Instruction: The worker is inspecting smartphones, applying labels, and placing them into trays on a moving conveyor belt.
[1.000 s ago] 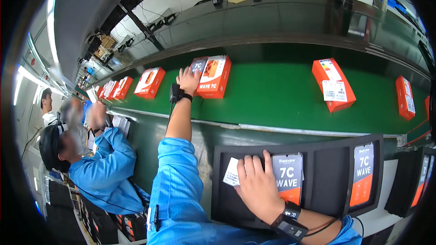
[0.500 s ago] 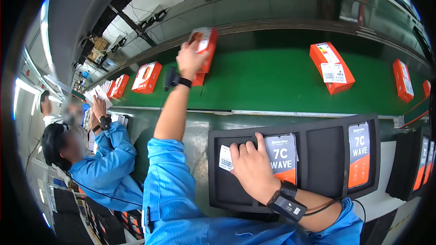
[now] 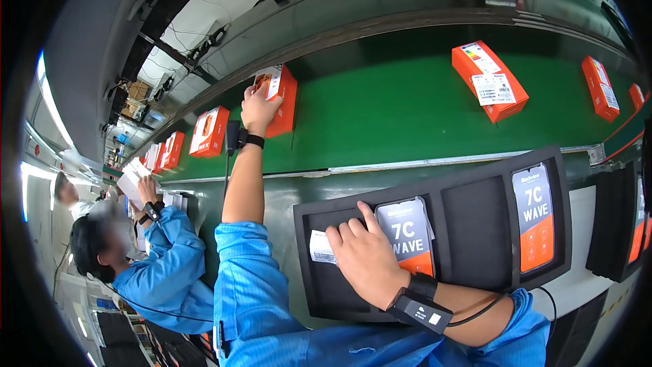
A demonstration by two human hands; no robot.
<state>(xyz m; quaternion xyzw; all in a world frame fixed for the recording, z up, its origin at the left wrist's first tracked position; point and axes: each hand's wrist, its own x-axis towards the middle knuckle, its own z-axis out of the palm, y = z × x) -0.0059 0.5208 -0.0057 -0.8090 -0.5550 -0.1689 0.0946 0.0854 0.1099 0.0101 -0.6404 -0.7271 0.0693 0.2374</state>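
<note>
Left hand (image 3: 260,110) was stretched out over the green conveyor belt (image 3: 394,109), fingers wrapped around the near end of an orange box (image 3: 280,98). The box lay on the belt's far side, close to the grey rail, and the hand gripped it firmly. A black band with a cable sat on that wrist.

Right hand (image 3: 363,258) rested flat, fingers spread narrow and curved, on a phone (image 3: 406,236) lying face-up in a slot of the black foam tray (image 3: 475,217). Fingertips touched the phone's left edge and top corner; whether it was actually gripped I cannot tell. A small white label (image 3: 321,247) lay just left of the hand on the tray. A second phone (image 3: 536,217) sat in the tray's right-hand slot, well apart from the hand. The tray lay on the desk (image 3: 584,265) at the belt's near edge.

Further orange boxes on the belt: one (image 3: 490,80) right of centre, one (image 3: 599,87) near the right rim, one (image 3: 209,131) to the left. A co-worker (image 3: 163,265) in a blue coat sat at left, holding white sheets (image 3: 132,178).
</note>
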